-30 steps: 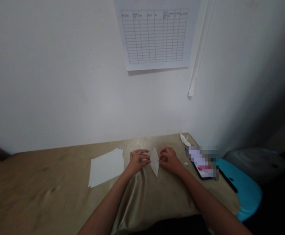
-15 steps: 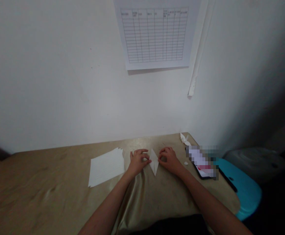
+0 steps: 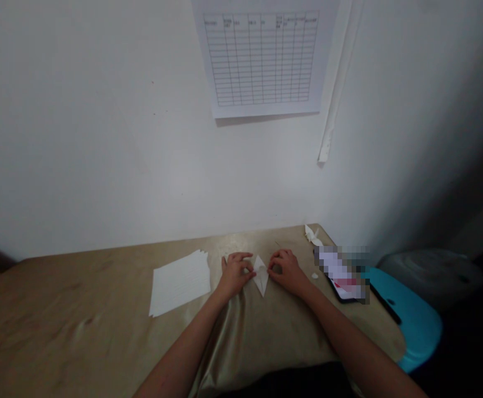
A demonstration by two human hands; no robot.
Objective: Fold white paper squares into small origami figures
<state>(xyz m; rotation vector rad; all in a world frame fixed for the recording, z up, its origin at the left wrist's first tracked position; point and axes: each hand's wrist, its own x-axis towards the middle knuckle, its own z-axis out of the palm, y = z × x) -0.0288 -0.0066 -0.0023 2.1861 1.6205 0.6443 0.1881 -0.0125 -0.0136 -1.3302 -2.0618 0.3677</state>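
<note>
Between my hands is a small piece of white paper folded into a narrow diamond (image 3: 261, 281), one point toward me and the other toward the wall. My left hand (image 3: 238, 273) pinches its left corner with thumb and forefinger. At the right corner, the fingertips of my right hand (image 3: 285, 268) are closed on the edge. The paper's middle looks slightly raised between the fingers. To the left lies a stack of white paper sheets (image 3: 180, 283) with uneven edges.
A phone (image 3: 341, 276), partly blurred out, lies to the right. Beyond it sits a folded white paper figure (image 3: 313, 235), and a small white scrap (image 3: 315, 276) is nearer. A turquoise stool (image 3: 419, 315) stands beside the cloth-covered table (image 3: 79, 309). A printed chart (image 3: 266, 66) hangs on the wall.
The folded paper's far tip has dropped slightly, and its middle now bulges up where it lay flatter. Both hands keep nearly the same place.
</note>
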